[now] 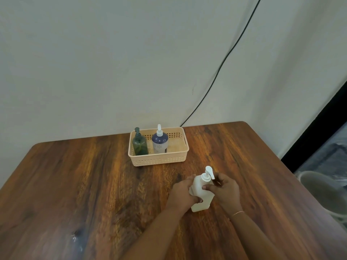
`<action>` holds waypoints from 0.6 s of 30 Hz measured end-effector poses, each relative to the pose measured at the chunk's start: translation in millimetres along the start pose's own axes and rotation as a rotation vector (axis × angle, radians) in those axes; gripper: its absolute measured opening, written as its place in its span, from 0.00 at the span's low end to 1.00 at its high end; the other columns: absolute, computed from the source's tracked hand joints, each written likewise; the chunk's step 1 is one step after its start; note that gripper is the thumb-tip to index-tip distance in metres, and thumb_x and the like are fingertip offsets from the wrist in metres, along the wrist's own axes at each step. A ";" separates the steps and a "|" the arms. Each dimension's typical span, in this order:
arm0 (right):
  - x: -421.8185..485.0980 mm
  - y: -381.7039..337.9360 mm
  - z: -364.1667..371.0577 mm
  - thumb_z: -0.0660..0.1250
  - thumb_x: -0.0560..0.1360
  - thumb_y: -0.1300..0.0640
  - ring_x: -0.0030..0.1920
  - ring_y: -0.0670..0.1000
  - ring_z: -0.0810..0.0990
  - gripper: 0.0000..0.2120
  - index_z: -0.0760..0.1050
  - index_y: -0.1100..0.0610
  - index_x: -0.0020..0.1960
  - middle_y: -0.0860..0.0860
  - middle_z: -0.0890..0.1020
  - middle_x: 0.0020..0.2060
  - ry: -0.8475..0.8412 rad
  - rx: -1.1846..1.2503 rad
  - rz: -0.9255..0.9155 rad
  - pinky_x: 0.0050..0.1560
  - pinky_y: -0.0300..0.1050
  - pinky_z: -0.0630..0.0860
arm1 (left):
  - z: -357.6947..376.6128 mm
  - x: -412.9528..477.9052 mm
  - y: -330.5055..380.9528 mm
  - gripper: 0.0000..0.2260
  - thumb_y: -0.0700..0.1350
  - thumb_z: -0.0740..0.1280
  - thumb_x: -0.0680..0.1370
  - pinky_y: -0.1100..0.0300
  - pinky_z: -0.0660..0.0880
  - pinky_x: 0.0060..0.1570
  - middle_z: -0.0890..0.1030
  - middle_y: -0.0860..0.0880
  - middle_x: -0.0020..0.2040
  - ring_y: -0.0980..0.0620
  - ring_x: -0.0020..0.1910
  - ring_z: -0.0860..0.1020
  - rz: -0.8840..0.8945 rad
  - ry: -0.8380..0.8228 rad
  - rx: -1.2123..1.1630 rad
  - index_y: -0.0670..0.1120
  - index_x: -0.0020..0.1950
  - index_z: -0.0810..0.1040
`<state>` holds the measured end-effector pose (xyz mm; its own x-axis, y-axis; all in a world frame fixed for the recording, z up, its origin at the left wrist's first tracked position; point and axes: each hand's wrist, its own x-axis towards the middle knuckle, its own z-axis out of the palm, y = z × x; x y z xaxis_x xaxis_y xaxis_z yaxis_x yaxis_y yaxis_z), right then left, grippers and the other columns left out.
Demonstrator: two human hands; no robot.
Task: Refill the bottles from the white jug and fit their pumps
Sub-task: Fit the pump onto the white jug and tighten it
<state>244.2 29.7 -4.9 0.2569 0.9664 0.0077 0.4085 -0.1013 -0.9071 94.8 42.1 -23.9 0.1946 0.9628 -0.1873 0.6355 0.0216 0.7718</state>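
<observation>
A white bottle (200, 203) with a white pump (208, 173) on top stands on the wooden table (75, 184), near its middle. My left hand (183, 194) grips the bottle's body from the left. My right hand (224, 190) holds the bottle from the right, just below the pump's collar, with the thumb on its front. A dark green pump bottle (139, 144) and a navy and white pump bottle (160, 142) stand upright in the peach basket (159, 159) behind. No white jug is in view.
The basket's right half holds nothing. A black cable (221, 66) runs down the wall behind the table. A grey chair (319, 192) stands off the table's right edge. The table's rounded far corners lie close behind the basket.
</observation>
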 end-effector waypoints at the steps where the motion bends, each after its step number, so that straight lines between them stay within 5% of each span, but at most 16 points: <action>1: -0.3 -0.8 0.3 0.80 0.58 0.59 0.42 0.45 0.79 0.18 0.77 0.49 0.44 0.42 0.81 0.40 0.005 0.005 -0.003 0.37 0.36 0.72 | -0.1 -0.6 0.2 0.39 0.47 0.76 0.65 0.55 0.69 0.62 0.73 0.51 0.68 0.49 0.66 0.71 -0.002 0.003 -0.003 0.54 0.72 0.62; 5: -2.4 -0.3 0.9 0.79 0.60 0.61 0.50 0.45 0.76 0.28 0.72 0.52 0.56 0.44 0.78 0.49 -0.120 0.027 -0.031 0.47 0.41 0.74 | -0.1 -0.5 0.4 0.38 0.47 0.76 0.65 0.58 0.68 0.61 0.73 0.51 0.68 0.50 0.66 0.70 0.000 -0.001 -0.003 0.54 0.72 0.62; 8: -3.7 1.7 -1.0 0.71 0.70 0.62 0.51 0.54 0.79 0.15 0.76 0.56 0.55 0.48 0.80 0.46 -0.138 -0.023 -0.097 0.49 0.50 0.76 | -0.6 -0.5 0.4 0.39 0.47 0.76 0.65 0.58 0.69 0.60 0.74 0.51 0.67 0.50 0.65 0.71 -0.001 -0.008 -0.004 0.54 0.72 0.62; 12: -1.8 -2.8 -2.5 0.78 0.61 0.58 0.43 0.48 0.78 0.16 0.76 0.53 0.45 0.47 0.81 0.40 -0.028 0.010 -0.031 0.38 0.40 0.72 | -1.2 -1.5 1.7 0.38 0.46 0.76 0.65 0.56 0.70 0.61 0.74 0.51 0.67 0.50 0.66 0.71 -0.006 0.003 -0.019 0.54 0.72 0.62; 15: -1.6 -6.1 1.2 0.77 0.63 0.60 0.50 0.49 0.77 0.25 0.73 0.53 0.57 0.47 0.79 0.49 -0.168 -0.009 -0.042 0.47 0.43 0.74 | -2.5 -1.6 2.1 0.38 0.45 0.76 0.66 0.59 0.69 0.60 0.74 0.51 0.67 0.50 0.66 0.71 0.000 -0.009 -0.030 0.54 0.72 0.62; 18: -2.3 -5.6 3.4 0.73 0.67 0.64 0.49 0.54 0.79 0.18 0.77 0.57 0.56 0.49 0.81 0.45 -0.121 -0.052 -0.072 0.44 0.42 0.73 | -3.0 -2.8 3.0 0.38 0.45 0.76 0.65 0.61 0.69 0.58 0.74 0.51 0.67 0.50 0.64 0.72 0.004 -0.008 -0.033 0.54 0.72 0.62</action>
<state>238.3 28.8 -1.2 0.1188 0.9928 0.0184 0.4676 -0.0396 -0.8830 93.9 40.3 -19.3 0.2030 0.9607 -0.1892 0.6097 0.0271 0.7922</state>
